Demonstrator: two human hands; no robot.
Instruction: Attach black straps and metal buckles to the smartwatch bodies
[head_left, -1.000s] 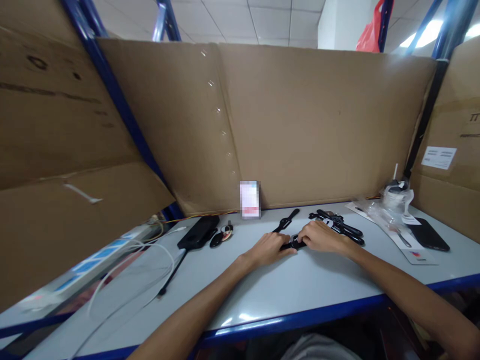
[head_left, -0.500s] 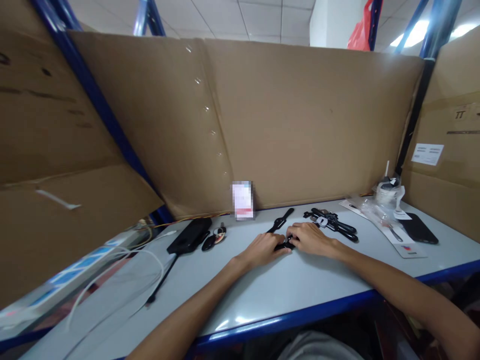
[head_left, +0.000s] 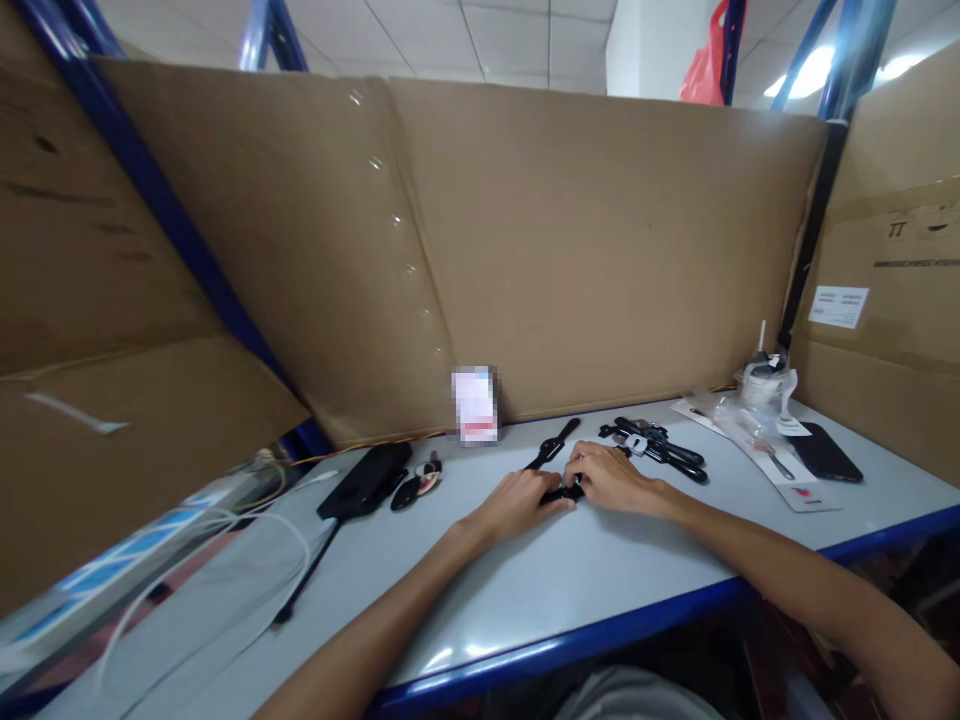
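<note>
Between my hands a black spokeshave lies low over the table, mostly covered by my fingers. My left hand is closed round its left handle. My right hand has curled fingers pinching at its middle; any small part under them is hidden. Just beyond my hands another black spokeshave body lies slantwise. To the right of my right hand is a pile of black spokeshaves with grey metal parts on it.
Keys with a black fob and a black power bank with a cable lie left. At right are a packaged tool on a card, a phone and a wrapped cup. A blurred upright card leans on the cardboard wall.
The view has shifted slightly, so everything sits a little further left. Both hands stay on the spokeshave, with only slight movement in the right fingers.
</note>
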